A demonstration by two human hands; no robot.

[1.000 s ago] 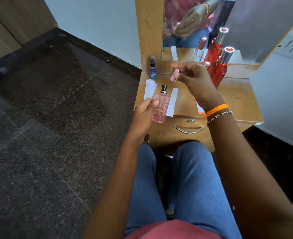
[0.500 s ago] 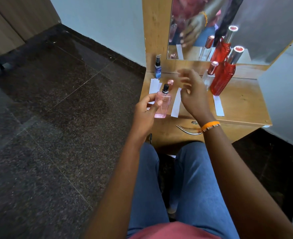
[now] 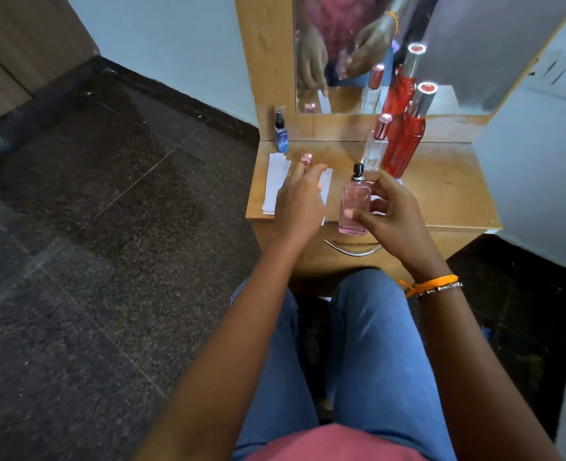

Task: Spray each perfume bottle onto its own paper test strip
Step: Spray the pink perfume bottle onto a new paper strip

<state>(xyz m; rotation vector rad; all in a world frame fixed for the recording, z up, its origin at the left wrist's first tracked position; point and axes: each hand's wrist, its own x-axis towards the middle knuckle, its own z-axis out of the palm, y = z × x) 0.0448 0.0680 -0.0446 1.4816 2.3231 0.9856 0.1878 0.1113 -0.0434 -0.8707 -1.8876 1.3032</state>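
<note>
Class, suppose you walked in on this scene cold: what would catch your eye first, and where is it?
First, the pink perfume bottle, cap off, held by the right hand over the dresser's front edge. Next, the tall red bottle standing at the back by the mirror. The left hand reaches over white paper strips at the left.

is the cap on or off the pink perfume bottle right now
Off. The pink perfume bottle, held by the right hand, shows its bare black sprayer; the pink cap sits on the dresser.
</note>
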